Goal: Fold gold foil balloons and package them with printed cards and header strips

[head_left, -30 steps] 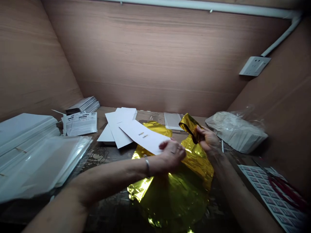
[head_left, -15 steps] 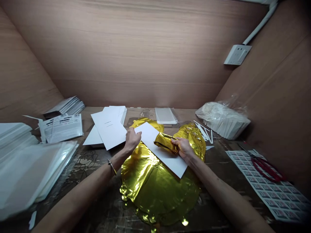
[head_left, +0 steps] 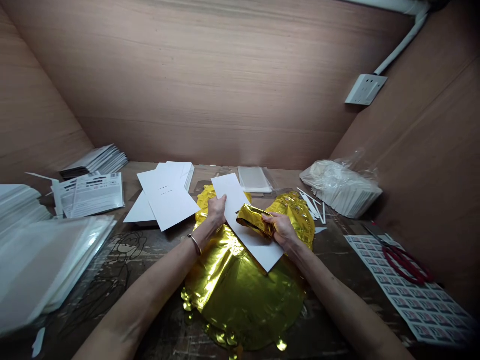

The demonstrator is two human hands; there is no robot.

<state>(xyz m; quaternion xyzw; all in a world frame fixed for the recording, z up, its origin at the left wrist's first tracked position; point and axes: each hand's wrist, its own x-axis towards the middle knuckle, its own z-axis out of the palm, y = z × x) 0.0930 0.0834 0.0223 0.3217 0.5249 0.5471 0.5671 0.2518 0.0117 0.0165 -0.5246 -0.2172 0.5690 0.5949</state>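
Note:
My left hand (head_left: 216, 211) grips the left edge of a long white card (head_left: 228, 192), which slants down to the right over a shiny gold foil balloon (head_left: 251, 305). My right hand (head_left: 282, 229) is closed on a folded piece of gold foil (head_left: 254, 218) lying across the card's middle. The flat balloon spreads beneath both hands, its rounded lobes showing behind the card. The card's lower corner rests over the foil. Part of the card is hidden under the folded piece and my right hand.
White cards (head_left: 165, 195) lie stacked at back left, beside packaged cards (head_left: 99, 192). Clear plastic sleeves (head_left: 56, 270) fill the left. On the right are a bag of white pieces (head_left: 341, 187), white sticks (head_left: 313, 205), a sticker sheet (head_left: 401, 300) and red-handled scissors (head_left: 407, 265).
My left hand has moved right and slightly up along the card, and the card has turned steeper, its top end higher. My right hand keeps hold of the folded foil.

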